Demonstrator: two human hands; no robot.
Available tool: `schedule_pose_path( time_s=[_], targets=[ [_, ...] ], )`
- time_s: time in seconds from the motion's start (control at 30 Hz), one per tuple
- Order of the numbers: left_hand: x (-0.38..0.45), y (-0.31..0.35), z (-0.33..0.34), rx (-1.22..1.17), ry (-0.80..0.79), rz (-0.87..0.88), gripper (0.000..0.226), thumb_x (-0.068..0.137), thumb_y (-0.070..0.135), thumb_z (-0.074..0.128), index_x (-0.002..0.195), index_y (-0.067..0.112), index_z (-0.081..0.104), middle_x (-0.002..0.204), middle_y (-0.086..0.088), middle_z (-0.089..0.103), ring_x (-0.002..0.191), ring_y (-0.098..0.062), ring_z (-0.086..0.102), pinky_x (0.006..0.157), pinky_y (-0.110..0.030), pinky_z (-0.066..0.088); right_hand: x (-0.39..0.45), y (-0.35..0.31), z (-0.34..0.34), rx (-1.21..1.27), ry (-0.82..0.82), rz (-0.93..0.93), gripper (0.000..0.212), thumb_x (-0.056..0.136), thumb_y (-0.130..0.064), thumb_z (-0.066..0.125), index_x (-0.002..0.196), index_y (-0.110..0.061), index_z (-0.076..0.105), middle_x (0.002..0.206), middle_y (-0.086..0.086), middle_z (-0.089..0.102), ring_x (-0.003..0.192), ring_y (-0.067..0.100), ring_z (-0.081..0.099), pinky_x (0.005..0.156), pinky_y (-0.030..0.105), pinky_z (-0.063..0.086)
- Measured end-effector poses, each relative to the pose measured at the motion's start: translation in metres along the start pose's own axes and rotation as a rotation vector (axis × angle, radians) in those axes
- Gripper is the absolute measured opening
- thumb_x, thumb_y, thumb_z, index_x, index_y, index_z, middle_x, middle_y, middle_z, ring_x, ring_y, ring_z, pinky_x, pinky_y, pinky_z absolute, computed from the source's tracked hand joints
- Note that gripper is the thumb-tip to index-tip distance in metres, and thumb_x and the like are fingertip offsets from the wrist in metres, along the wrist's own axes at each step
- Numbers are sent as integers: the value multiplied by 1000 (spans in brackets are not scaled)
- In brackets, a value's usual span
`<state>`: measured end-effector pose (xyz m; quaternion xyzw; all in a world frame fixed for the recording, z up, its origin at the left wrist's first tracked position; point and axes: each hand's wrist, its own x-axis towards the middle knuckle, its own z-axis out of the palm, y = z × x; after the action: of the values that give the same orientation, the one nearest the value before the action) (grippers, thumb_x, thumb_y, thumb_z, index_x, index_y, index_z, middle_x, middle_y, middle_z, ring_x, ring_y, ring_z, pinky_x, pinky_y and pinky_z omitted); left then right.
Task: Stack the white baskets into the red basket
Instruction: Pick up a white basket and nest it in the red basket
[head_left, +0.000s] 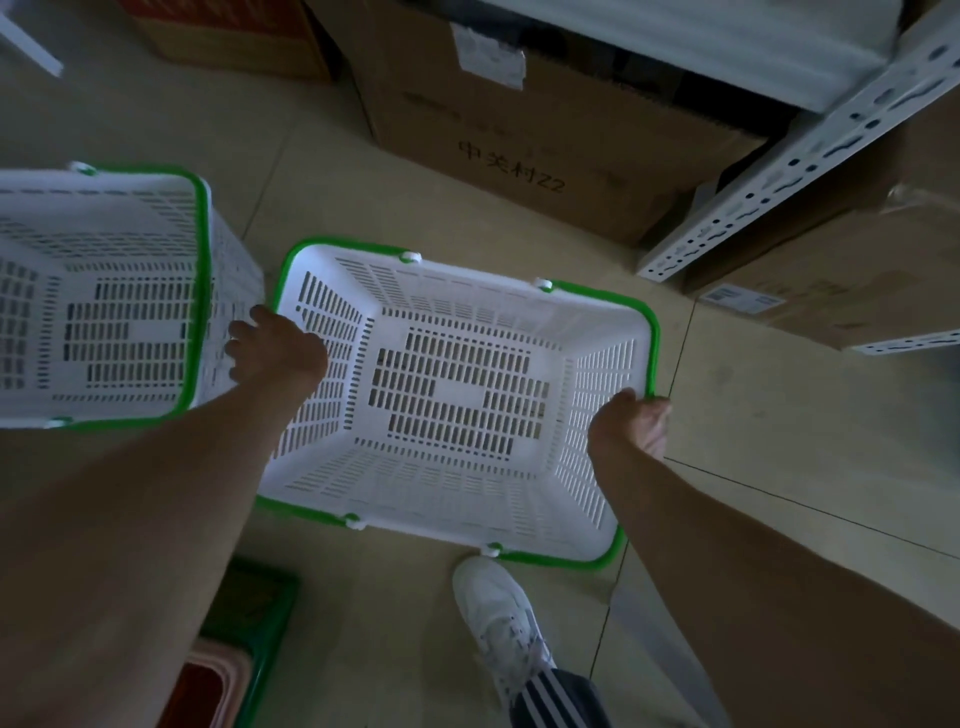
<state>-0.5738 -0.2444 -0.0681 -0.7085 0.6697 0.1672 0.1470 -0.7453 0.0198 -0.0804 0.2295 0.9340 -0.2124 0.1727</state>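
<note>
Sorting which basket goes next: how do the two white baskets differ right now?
The centre white basket is held at both short ends, by the left hand and the right hand; the left white basket is touched by neither. The centre one shows whole; the left one is cut off by the frame edge. Both are slotted white plastic with green rims, and both are empty.

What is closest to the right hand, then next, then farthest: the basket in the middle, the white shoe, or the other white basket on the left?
From the right hand:
1. Middle white basket, its right rim is in that hand's grip.
2. White shoe, below, on the floor.
3. Left white basket, far across, beyond the left hand.
</note>
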Motion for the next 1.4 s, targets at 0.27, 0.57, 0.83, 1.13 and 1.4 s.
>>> schedule_pose_path(
  time_s=[0.27, 0.57, 0.83, 1.13, 1.4],
  targets=[
    [-14, -38, -20, -83, 7, -21, 69, 100, 26, 42, 153, 0, 5, 161, -24, 9, 149, -39, 13, 118, -48, 17, -6, -52, -21, -88, 96, -264, 27, 97, -21, 36, 113, -6, 52, 108, 14, 64, 92, 30, 60, 77, 36, 41],
    [-52, -79, -72, -142, 101, -17, 58, 96, 18, 45, 144, -8, 24, 149, -29, 30, 138, -42, 32, 106, -53, 35, -49, -93, -58, -134, 146, -472, 27, 96, -21, 40, 118, -8, 48, 110, 14, 65, 98, 34, 62, 84, 44, 47],
    [-85, -125, -129, -170, 123, -61, 58, 97, 20, 44, 143, -9, 23, 147, -27, 31, 135, -40, 35, 104, -49, 37, -112, -123, -99, -126, 188, -568, 26, 92, -18, 44, 113, -8, 54, 107, 13, 66, 93, 31, 63, 81, 39, 45],
    [-107, -218, -198, -142, 155, -110, 43, 96, 24, 33, 122, -9, 44, 124, -26, 52, 111, -36, 52, 99, -45, 42, -216, -154, -136, -104, 221, -801, 25, 85, -15, 44, 104, -5, 57, 98, 16, 68, 86, 34, 64, 77, 40, 47],
    [-147, -311, -248, -319, 335, -323, 51, 94, 22, 43, 134, -7, 34, 133, -27, 45, 121, -42, 49, 95, -52, 44, -320, -170, -144, -115, 191, -1087, 28, 85, -21, 46, 104, -4, 57, 93, 20, 67, 77, 32, 63, 68, 36, 40]
  ],
)
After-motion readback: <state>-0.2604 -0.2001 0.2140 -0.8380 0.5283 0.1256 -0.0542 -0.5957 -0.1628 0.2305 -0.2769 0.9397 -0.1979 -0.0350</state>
